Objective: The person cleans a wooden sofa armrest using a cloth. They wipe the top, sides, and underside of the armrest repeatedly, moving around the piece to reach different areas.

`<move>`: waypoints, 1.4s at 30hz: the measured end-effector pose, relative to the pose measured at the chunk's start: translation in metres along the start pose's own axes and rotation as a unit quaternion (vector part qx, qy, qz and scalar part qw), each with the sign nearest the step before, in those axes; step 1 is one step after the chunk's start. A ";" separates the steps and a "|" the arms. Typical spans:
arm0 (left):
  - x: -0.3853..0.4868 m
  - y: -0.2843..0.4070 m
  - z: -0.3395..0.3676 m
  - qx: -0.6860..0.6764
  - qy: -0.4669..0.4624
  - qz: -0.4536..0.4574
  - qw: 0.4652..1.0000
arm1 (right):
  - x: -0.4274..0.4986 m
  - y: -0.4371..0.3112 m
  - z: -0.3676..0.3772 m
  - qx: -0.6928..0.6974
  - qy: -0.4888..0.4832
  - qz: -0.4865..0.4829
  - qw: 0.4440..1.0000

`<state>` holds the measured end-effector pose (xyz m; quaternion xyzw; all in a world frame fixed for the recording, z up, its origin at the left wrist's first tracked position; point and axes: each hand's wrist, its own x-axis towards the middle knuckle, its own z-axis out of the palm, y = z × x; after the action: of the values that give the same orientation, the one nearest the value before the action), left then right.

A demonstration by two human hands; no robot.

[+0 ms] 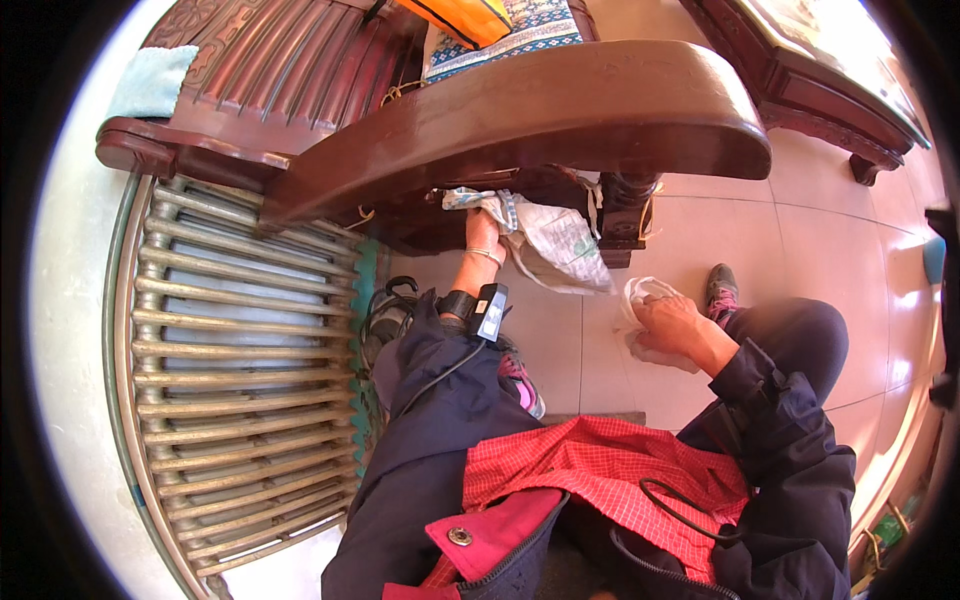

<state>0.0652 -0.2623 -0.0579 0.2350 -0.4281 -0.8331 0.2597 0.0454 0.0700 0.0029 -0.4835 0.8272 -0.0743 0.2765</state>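
Below the curved wooden armrest of a bench, my left hand grips a crumpled white cloth or bag with blue patterning and faint green print. Its lower end hangs towards the floor on the right. My left fingers are partly hidden by its folds. A thin white plastic bag is bunched in my right hand, which hovers over the tiles in front of my right knee. The two held pieces are apart from each other.
A metal radiator runs along the wall at left. Beside my left leg sits a dark object with a cord. A turned bench leg with string tied round it stands ahead. Another dark wooden furniture piece is at upper right.
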 end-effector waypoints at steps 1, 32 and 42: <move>-0.002 0.000 0.001 -0.005 -0.013 0.007 1.000 | 0.000 0.000 0.000 -0.005 -0.001 0.003 1.000; -0.026 0.028 -0.015 0.456 0.194 0.042 0.867 | 0.012 -0.006 0.003 -0.024 -0.038 0.003 0.999; -0.014 0.008 0.024 0.703 0.058 0.029 0.708 | 0.002 0.006 0.009 -0.010 0.013 -0.018 1.000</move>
<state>0.0627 -0.2436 -0.0366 0.3851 -0.8805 -0.2682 0.0675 0.0445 0.0729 -0.0077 -0.5001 0.8225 -0.0772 0.2596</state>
